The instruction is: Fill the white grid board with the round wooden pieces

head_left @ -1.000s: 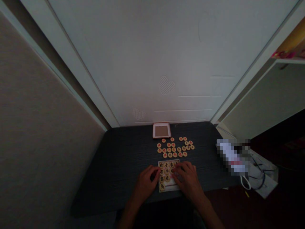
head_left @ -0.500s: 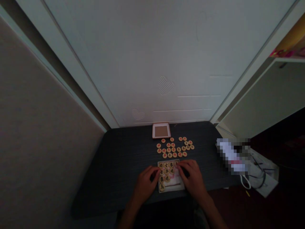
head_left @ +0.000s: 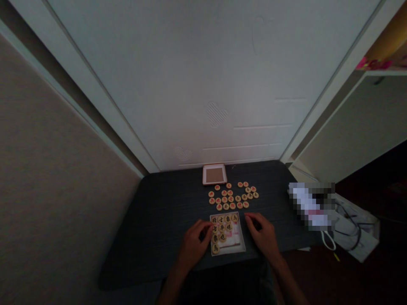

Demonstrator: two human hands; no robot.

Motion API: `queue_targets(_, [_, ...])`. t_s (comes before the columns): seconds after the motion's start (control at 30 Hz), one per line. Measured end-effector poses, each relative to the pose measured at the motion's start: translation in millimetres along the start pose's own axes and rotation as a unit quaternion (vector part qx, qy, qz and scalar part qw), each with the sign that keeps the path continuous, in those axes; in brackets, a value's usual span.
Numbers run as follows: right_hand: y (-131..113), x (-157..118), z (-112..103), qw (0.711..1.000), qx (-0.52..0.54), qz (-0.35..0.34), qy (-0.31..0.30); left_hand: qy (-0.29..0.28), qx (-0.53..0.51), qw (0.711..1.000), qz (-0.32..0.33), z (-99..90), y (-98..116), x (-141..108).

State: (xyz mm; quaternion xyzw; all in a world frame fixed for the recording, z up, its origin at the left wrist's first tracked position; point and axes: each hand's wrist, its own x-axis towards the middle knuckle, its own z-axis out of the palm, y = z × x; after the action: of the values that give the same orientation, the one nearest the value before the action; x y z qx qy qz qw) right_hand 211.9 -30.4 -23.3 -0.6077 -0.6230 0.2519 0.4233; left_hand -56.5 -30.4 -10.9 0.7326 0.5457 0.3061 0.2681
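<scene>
The right hand (head_left: 263, 235) is withdrawing from the disc (head_left: 234, 217) filling the tray's (head_left: 231, 250) one-o'clock corner; the left hand (head_left: 193, 240) is curling at nine o'clock; grips unclear.

A white cable (head_left: 328, 240) hangs beside the dark table (head_left: 159, 228).

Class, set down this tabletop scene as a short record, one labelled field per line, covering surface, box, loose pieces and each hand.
Surface: dark table
Box: shallow, open, holding ten round pieces in rows of four, three, two, one; rim pale
Loose pieces: red-marked and black-marked, beyond the box
Behind them: pale-rimmed tray or lid, brown centre
Left hand: at box's left edge; contact unclear
Right hand: right of box, apart from it
</scene>
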Motion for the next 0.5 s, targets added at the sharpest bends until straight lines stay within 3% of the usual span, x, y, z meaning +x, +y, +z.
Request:
queue_targets(0.3, [7, 3, -4, 1.000, -0.003, -0.010, 0.008, 0.008, 0.021, 1.000, 0.004, 2.8, -2, 0])
queue_targets(0.5, [23, 26, -20, 0.995, -0.074, -0.058, 0.038, 0.016, 0.024, 1.000, 0.007, 1.9, 0, 1])
